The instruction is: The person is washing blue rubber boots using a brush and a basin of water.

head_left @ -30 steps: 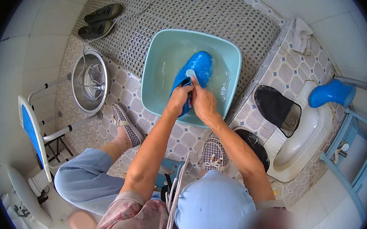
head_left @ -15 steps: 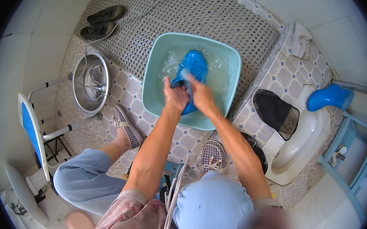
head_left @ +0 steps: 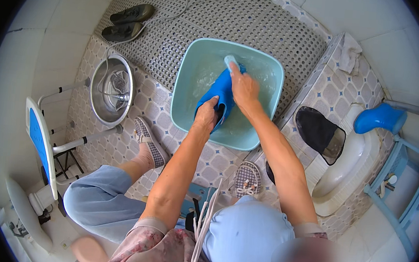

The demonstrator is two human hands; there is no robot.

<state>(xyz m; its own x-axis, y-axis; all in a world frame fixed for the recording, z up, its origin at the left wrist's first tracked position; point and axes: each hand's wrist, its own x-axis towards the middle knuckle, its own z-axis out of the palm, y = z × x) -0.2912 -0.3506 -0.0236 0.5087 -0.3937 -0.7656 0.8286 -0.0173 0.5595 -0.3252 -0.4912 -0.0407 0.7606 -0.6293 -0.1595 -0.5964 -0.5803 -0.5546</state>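
Observation:
A blue rubber boot (head_left: pixel 218 88) lies slanted in the water of a pale turquoise basin (head_left: pixel 178 101). Its dark opening faces me, and its toe points away. My left hand (head_left: pixel 205 116) is closed on the boot's rim, thumb on top. My right hand (head_left: pixel 245 90) grips a small light-blue scrubbing brush (head_left: pixel 231 62) at the boot's far end. The brush's bristles are hidden, so I cannot tell exactly where they touch.
A steel bowl with a shower head (head_left: pixel 119 97) stands left of the basin, beside a blue-and-white folding seat (head_left: pixel 40 132). Dark shoes (head_left: pixel 129 22) lie on the perforated mat. To the right are a black mesh shoe (head_left: pixel 320 132), a squat toilet (head_left: pixel 346 178) and a second blue boot (head_left: pixel 379 118).
My right hand has moved the brush away from me toward the boot's far end. My left hand has shifted to the boot's rim, and the boot has turned, its opening now nearer me.

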